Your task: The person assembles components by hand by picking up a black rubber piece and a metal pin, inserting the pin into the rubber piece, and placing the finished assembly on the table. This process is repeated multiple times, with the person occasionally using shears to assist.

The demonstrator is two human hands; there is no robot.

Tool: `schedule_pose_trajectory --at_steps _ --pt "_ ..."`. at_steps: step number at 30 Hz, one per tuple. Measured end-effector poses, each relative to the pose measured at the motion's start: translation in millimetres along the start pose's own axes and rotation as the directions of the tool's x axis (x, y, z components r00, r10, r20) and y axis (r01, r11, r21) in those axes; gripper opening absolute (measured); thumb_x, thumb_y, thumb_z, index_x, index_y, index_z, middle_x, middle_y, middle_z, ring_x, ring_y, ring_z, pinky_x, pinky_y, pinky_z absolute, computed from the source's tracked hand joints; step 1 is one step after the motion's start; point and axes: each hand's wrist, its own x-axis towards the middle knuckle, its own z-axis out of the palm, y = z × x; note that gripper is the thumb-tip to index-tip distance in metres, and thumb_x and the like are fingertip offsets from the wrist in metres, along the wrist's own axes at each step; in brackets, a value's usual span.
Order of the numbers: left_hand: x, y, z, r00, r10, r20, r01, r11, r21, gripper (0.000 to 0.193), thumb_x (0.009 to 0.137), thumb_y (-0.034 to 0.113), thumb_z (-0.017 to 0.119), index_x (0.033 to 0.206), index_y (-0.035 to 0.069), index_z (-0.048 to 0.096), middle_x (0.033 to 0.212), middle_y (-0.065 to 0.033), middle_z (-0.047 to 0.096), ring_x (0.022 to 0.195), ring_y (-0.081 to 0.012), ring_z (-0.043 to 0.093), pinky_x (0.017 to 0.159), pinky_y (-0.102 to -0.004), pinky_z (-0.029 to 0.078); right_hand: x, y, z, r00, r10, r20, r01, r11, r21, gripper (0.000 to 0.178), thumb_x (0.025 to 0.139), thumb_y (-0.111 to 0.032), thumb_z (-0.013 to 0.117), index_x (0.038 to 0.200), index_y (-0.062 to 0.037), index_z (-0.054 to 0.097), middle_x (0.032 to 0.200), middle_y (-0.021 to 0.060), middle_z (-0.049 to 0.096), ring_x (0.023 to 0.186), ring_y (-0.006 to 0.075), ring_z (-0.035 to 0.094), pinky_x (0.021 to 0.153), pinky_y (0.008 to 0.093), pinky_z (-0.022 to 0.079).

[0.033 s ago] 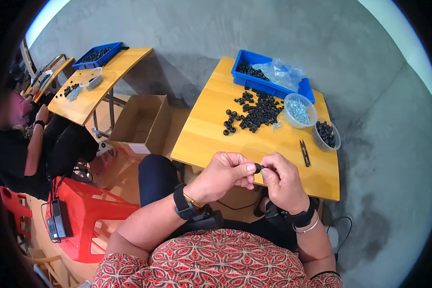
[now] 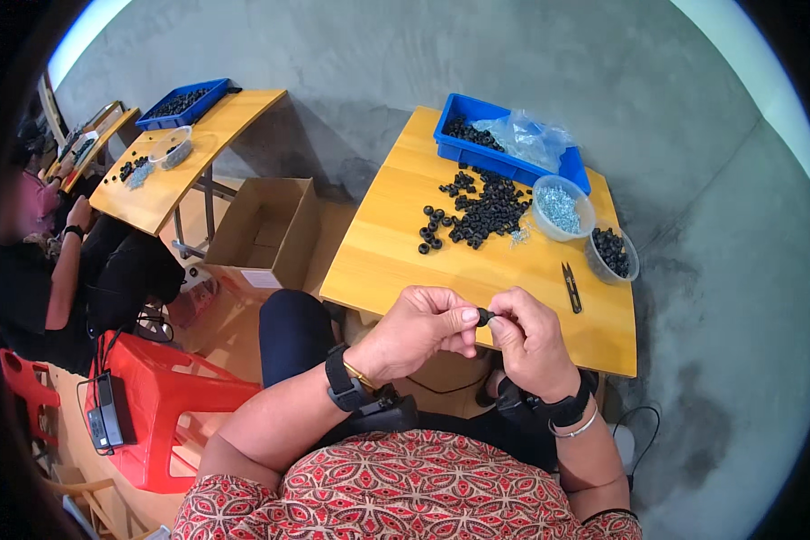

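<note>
Both hands meet just above the table's near edge, around a small black rounded part [image 2: 484, 316]. My left hand [image 2: 427, 326] pinches it between thumb and forefinger. From the other side my right hand [image 2: 533, 339] grips it with thumb and fingertips; whether a second small piece is in those fingers is hidden. Beyond the hands, a heap of similar black parts [image 2: 490, 211] lies on the yellow table [image 2: 378, 243], several of them apart at its left. A pair of black thread snips [image 2: 571, 288] rests to the right of the hands.
A blue bin [image 2: 513, 166] with black parts and a clear bag stands at the back. Two tubs sit at the right, one with silvery pieces [image 2: 560, 207], one with black parts [image 2: 610, 250]. Left are a cardboard box [image 2: 265, 229], a red stool [image 2: 157, 396] and a seated person [image 2: 63, 270].
</note>
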Motion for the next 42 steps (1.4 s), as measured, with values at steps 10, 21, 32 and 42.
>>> schedule_pose_trajectory --at_steps 10,21,32,42 --pt "3.0 -5.8 -13.2 0.999 -0.040 0.028 0.045 0.973 -0.225 0.013 0.087 0.014 0.052 0.083 0.003 0.059 0.073 -0.0056 0.059 0.066 -0.0143 0.057 0.062 -0.0294 0.050 -2.8 27.2 9.1 0.963 0.268 0.016 -0.250 0.871 0.423 0.008 0.085 -0.002 0.050 0.092 0.0020 0.051 0.072 0.0042 0.053 0.059 0.0087 0.053 0.052 0.0213 0.047" --pt "5.1 -7.7 -13.8 0.999 -0.037 -0.030 0.033 0.992 -0.121 0.013 0.086 0.013 0.054 0.084 0.001 0.058 0.075 -0.0070 0.060 0.066 -0.0142 0.059 0.061 -0.0273 0.052 1.4 15.9 10.7 0.957 0.280 0.076 -0.284 0.852 0.441 0.014 0.083 0.000 0.051 0.097 0.0026 0.049 0.081 0.0068 0.056 0.069 0.0088 0.057 0.061 0.0219 0.052" --pt "14.5 -14.7 -18.0 0.997 -0.077 -0.032 0.070 0.979 -0.191 0.012 0.086 0.011 0.054 0.084 0.000 0.057 0.075 -0.0076 0.059 0.064 -0.0148 0.058 0.059 -0.0280 0.052 6.4 20.0 7.4 0.984 0.163 0.064 -0.170 0.978 0.117 0.016 0.077 0.004 0.050 0.093 0.0013 0.049 0.075 0.0124 0.056 0.065 0.0180 0.059 0.058 0.0272 0.048" --pt "26.8 -39.2 -34.9 0.955 -0.293 -0.037 0.291 0.955 -0.063 0.020 0.086 0.017 0.055 0.091 -0.002 0.058 0.075 -0.0084 0.059 0.064 -0.0144 0.058 0.056 -0.0280 0.052 -18.1 60.4 24.0 0.976 0.158 0.152 -0.186 0.963 0.195 0.024 0.079 -0.005 0.057 0.102 -0.0021 0.052 0.077 0.0091 0.059 0.068 0.0152 0.058 0.061 0.0261 0.045"
